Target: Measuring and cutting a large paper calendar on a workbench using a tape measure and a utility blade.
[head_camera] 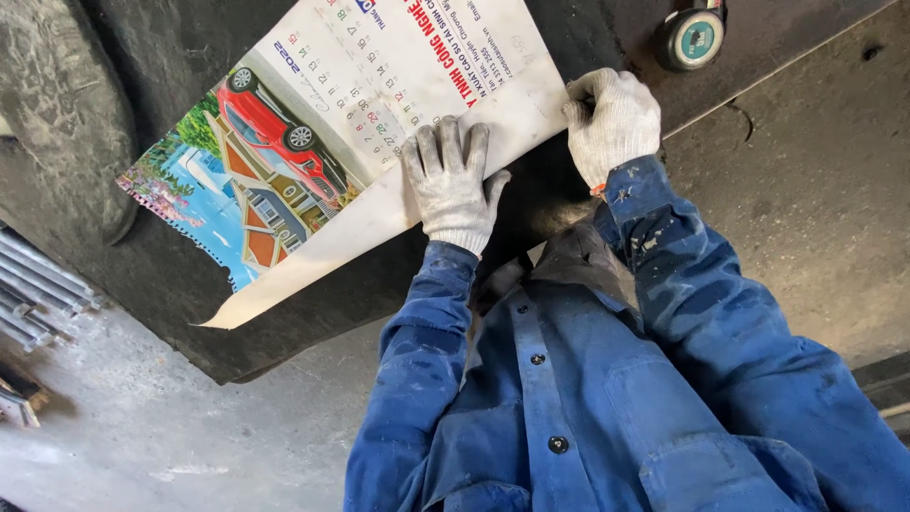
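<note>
A large paper calendar sheet with a picture of a red car and a house lies on a black mat. My left hand, in a dirty white glove, presses flat on the sheet's near edge with fingers spread. My right hand, also gloved, is closed at the sheet's right corner, and a bit of red shows below the wrist. Whether it holds a tool is hidden. Blue work-jacket sleeves cover both arms.
A round tape measure lies on the mat at the top right. Metal bars are stacked at the left edge. Grey concrete floor lies below the mat. A dark flat surface extends to the right.
</note>
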